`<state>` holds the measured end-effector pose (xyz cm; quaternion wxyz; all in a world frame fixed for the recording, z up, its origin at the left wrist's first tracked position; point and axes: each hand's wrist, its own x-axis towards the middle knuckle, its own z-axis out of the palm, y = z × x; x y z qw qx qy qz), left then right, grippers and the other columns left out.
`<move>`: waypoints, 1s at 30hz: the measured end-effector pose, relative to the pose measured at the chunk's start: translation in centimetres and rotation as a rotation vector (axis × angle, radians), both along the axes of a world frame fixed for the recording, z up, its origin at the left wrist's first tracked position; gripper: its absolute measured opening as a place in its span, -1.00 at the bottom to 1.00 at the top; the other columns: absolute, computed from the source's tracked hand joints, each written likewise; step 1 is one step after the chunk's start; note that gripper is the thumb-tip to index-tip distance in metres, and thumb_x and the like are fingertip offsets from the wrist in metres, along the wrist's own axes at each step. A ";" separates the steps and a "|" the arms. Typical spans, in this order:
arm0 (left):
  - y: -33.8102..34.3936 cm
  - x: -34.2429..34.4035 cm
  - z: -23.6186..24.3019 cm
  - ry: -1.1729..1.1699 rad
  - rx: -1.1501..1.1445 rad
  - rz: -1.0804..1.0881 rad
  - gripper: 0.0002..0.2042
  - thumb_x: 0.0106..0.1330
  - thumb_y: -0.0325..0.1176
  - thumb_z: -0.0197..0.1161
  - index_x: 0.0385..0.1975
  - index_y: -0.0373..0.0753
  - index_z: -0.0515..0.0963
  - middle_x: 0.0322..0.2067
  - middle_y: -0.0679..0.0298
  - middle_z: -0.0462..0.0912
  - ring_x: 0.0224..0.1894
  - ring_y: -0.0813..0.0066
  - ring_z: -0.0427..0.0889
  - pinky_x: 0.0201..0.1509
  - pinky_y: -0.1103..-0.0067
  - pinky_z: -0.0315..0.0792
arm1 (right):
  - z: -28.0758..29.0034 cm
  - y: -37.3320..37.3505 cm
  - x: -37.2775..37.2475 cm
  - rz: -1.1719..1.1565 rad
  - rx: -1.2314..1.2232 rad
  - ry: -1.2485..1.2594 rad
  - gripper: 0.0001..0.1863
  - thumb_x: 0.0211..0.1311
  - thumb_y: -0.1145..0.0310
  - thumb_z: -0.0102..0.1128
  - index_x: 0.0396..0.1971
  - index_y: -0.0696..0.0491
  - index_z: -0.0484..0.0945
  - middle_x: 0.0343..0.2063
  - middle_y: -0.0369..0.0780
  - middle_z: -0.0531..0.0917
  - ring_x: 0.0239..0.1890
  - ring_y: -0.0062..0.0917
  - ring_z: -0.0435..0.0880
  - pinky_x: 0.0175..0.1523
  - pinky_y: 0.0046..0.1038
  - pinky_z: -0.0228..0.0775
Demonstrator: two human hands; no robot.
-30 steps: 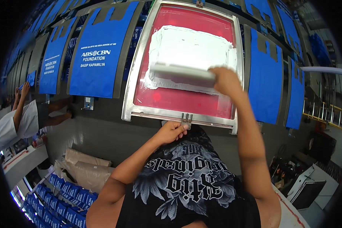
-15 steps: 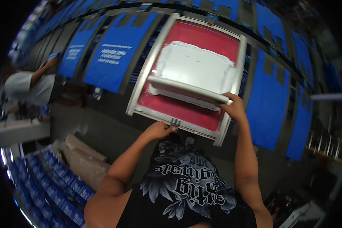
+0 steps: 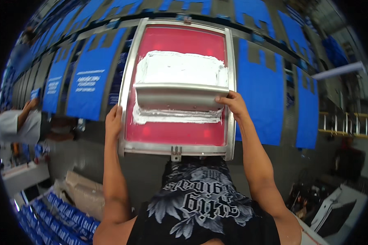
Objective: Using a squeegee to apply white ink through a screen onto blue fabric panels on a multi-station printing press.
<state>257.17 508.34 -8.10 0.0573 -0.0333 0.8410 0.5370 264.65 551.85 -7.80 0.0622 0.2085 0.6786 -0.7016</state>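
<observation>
A screen printing frame with metal rails and a red mesh lies in front of me. White ink covers the middle of the mesh. Across the ink rests a wide metal squeegee, its long edge running left to right. My right hand grips the squeegee's right end, thumb on its near face. My left hand holds the frame's left rail, fingers closed around its outer edge. A small metal bracket sits on the frame's near rail, close to my shirt.
Blue bag-shaped fabric pieces lie on grey boards to both sides and beyond, some printed white. At far left another person's arm holds a blue item. Stacked blue printed pieces and a brown wrapped bundle sit lower left.
My left hand has gone from the near bracket to the left rail. The frame now appears straighter and farther left in view. My right hand still holds the squeegee, now tilted with its face showing.
</observation>
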 end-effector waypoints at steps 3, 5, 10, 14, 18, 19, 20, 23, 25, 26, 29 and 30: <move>7.3 4.0 -0.6 -0.100 -0.078 0.015 -0.57 0.40 -0.10 -0.01 -0.04 -0.38 0.50 -0.20 0.23 0.62 -0.15 0.55 0.50 -0.06 0.59 0.37 | 1.6 7.2 5.0 -0.089 0.107 -0.074 -0.60 -0.19 0.39 0.40 -0.25 0.19 0.60 -0.35 -0.23 0.64 -0.28 -0.56 0.56 -0.08 -0.54 0.34; 13.7 6.3 -2.1 -0.139 0.024 -0.023 -0.56 0.38 -0.08 0.03 -0.02 -0.39 0.48 -0.23 0.23 0.62 -0.16 0.58 0.49 -0.06 0.62 0.37 | 2.4 13.3 8.8 -0.143 0.101 -0.092 -0.63 -0.19 0.42 0.37 -0.27 0.19 0.61 -0.35 -0.20 0.65 -0.28 -0.52 0.59 -0.07 -0.52 0.35; 26.9 11.7 -3.4 -0.159 0.183 -0.112 -0.56 0.37 -0.14 0.07 0.01 -0.42 0.45 -0.17 0.15 0.62 -0.10 0.54 0.49 0.00 0.63 0.34 | 2.2 24.8 16.1 -0.237 0.189 -0.075 -0.62 -0.26 0.46 0.35 -0.29 0.18 0.62 -0.40 -0.23 0.64 -0.33 -0.55 0.56 -0.08 -0.53 0.32; 30.5 14.6 -4.3 -0.158 0.147 -0.044 -0.57 0.37 -0.15 0.07 0.01 -0.43 0.45 -0.17 0.16 0.61 -0.10 0.54 0.49 0.00 0.62 0.35 | 1.5 29.3 16.7 -0.165 0.188 -0.123 -0.62 -0.24 0.42 0.37 -0.29 0.20 0.62 -0.41 -0.22 0.64 -0.33 -0.54 0.56 -0.10 -0.53 0.32; 32.7 15.4 -4.4 -0.177 0.156 0.001 -0.56 0.36 -0.15 0.07 0.00 -0.45 0.45 -0.16 0.09 0.60 -0.09 0.47 0.52 0.02 0.59 0.35 | 1.0 32.1 16.0 -0.094 0.224 -0.098 -0.57 -0.23 0.40 0.40 -0.24 0.22 0.61 -0.37 -0.20 0.64 -0.30 -0.51 0.57 -0.11 -0.51 0.36; 32.9 15.2 -4.5 -0.148 0.085 -0.016 -0.57 0.36 -0.15 0.06 -0.01 -0.44 0.46 -0.16 0.08 0.60 -0.09 0.45 0.52 0.02 0.58 0.35 | 0.8 32.4 15.7 -0.094 0.209 -0.079 -0.57 -0.22 0.40 0.41 -0.24 0.22 0.61 -0.36 -0.19 0.65 -0.29 -0.51 0.58 -0.10 -0.50 0.36; 33.2 14.9 -4.6 -0.125 0.016 -0.035 -0.57 0.37 -0.15 0.05 -0.02 -0.43 0.46 -0.16 0.07 0.60 -0.09 0.43 0.53 0.03 0.57 0.34 | 0.6 32.8 15.5 -0.095 0.197 -0.065 -0.56 -0.22 0.40 0.41 -0.23 0.22 0.61 -0.34 -0.18 0.65 -0.27 -0.50 0.58 -0.09 -0.49 0.36; 32.8 13.5 -5.8 -0.075 -0.075 -0.046 -0.57 0.35 -0.10 0.06 -0.02 -0.38 0.48 -0.11 0.07 0.60 -0.03 0.41 0.52 0.05 0.54 0.34 | 0.2 33.3 14.9 -0.071 0.224 -0.064 -0.55 -0.22 0.40 0.42 -0.22 0.21 0.60 -0.32 -0.17 0.66 -0.26 -0.49 0.59 -0.08 -0.48 0.36; 33.3 13.0 -6.5 -0.115 -0.019 -0.003 -0.53 0.35 -0.06 0.07 0.00 -0.38 0.47 -0.09 0.08 0.59 -0.03 0.45 0.51 0.04 0.56 0.34 | -1.4 34.2 14.3 -0.063 0.232 -0.075 -0.57 -0.20 0.40 0.42 -0.23 0.21 0.61 -0.34 -0.19 0.66 -0.27 -0.51 0.59 -0.10 -0.50 0.35; 32.4 12.7 -7.2 -0.104 0.023 -0.025 -0.51 0.34 -0.03 0.07 0.00 -0.39 0.48 -0.11 0.09 0.60 -0.05 0.46 0.51 0.03 0.58 0.34 | -2.1 33.9 14.8 -0.052 0.236 -0.046 -0.59 -0.19 0.40 0.43 -0.24 0.20 0.62 -0.35 -0.20 0.66 -0.28 -0.53 0.58 -0.10 -0.52 0.34; 33.1 12.5 -6.9 -0.138 0.074 -0.006 -0.50 0.33 -0.02 0.08 -0.01 -0.40 0.48 -0.14 0.10 0.61 -0.07 0.46 0.52 0.01 0.60 0.35 | -3.1 33.6 15.9 -0.040 0.169 -0.031 -0.58 -0.15 0.38 0.43 -0.20 0.18 0.59 -0.30 -0.21 0.65 -0.19 -0.53 0.56 0.03 -0.51 0.26; 32.7 12.6 -7.0 -0.129 0.048 -0.019 -0.50 0.33 -0.02 0.09 0.00 -0.40 0.48 -0.15 0.10 0.61 -0.07 0.46 0.52 0.01 0.60 0.35 | -3.2 33.3 16.1 -0.037 0.169 -0.040 -0.58 -0.15 0.38 0.43 -0.20 0.18 0.59 -0.30 -0.21 0.65 -0.19 -0.53 0.56 0.03 -0.51 0.26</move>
